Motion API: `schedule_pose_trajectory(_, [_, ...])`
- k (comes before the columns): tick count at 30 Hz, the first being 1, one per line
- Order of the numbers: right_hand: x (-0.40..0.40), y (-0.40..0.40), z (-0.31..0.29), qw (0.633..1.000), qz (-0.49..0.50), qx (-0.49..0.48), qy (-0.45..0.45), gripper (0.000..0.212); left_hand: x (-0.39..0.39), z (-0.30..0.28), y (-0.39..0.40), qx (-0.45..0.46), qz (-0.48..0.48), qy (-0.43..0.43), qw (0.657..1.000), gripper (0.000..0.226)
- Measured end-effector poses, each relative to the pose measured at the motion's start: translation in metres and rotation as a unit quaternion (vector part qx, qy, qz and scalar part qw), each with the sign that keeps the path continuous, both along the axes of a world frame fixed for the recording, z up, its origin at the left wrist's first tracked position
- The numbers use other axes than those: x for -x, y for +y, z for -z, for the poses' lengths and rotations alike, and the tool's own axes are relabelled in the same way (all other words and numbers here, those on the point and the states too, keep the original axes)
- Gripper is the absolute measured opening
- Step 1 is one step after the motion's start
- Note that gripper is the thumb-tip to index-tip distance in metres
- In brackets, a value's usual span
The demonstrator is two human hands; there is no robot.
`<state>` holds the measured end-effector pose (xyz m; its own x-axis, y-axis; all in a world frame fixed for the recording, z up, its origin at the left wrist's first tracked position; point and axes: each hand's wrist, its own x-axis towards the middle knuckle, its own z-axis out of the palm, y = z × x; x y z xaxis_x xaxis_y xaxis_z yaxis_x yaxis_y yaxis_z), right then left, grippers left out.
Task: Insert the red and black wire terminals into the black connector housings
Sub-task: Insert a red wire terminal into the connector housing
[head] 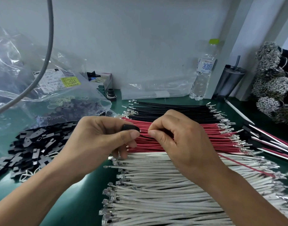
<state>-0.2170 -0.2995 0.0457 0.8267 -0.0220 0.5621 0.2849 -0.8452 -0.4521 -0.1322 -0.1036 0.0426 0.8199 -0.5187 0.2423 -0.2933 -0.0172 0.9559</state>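
Observation:
My left hand [100, 137] pinches a small black connector housing [131, 128] between thumb and fingers above the wire rows. My right hand [177, 137] pinches a black wire [144, 136] whose tip meets the housing's right side. A loose red wire [247, 167] trails out to the right of my right wrist. Below the hands lie rows of black wires [169, 110], red wires [213, 136] and white wires [172, 193], all with metal terminals at both ends. A pile of black housings [32, 147] lies at the left on the green mat.
Clear plastic bags [25, 79] of parts fill the back left, with a grey cable [49, 38] hanging in front. A water bottle [203, 70] and a dark tumbler [228, 82] stand at the back right. Finished wire assemblies [270, 142] and terminal bundles [270, 82] sit at the right.

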Motion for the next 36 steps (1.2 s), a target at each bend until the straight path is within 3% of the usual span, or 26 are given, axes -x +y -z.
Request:
schedule_pose_trajectory(4, [0.000,-0.002,-0.001,1.000,0.001,-0.002,-0.002,0.009,0.002,-0.001,0.000,0.000,0.019,-0.003,1.000,0.021])
schedule_pose_trajectory(8, [0.002,0.005,-0.001,0.999,-0.023,0.046,-0.003,0.012,-0.003,-0.001,0.004,-0.107,0.023,-0.059,0.992,0.016])
schedule_pose_trajectory(13, [0.002,0.010,0.000,0.999,-0.026,0.020,-0.024,0.015,-0.001,0.001,0.003,-0.039,0.031,-0.052,0.997,0.013])
schedule_pose_trajectory(18, [0.003,0.010,-0.001,0.998,-0.024,0.046,-0.025,0.016,-0.002,0.002,0.002,-0.038,0.030,-0.077,0.996,0.012])
schedule_pose_trajectory(24, [0.009,0.008,-0.017,0.978,0.052,0.182,-0.091,0.007,-0.011,0.013,-0.001,-0.023,0.017,-0.086,0.996,0.013])
schedule_pose_trajectory(26, [0.013,0.015,-0.016,0.984,-0.010,0.174,-0.024,0.007,-0.014,0.017,0.001,-0.014,0.000,-0.074,0.997,0.015])
schedule_pose_trajectory(30, [0.017,0.018,-0.014,0.965,-0.090,0.123,0.215,0.020,-0.019,0.018,0.002,-0.006,-0.020,-0.071,0.997,0.017])
schedule_pose_trajectory(36, [0.013,0.020,-0.013,0.950,-0.103,0.109,0.273,0.017,-0.019,0.021,0.002,-0.002,-0.033,-0.061,0.998,0.019])
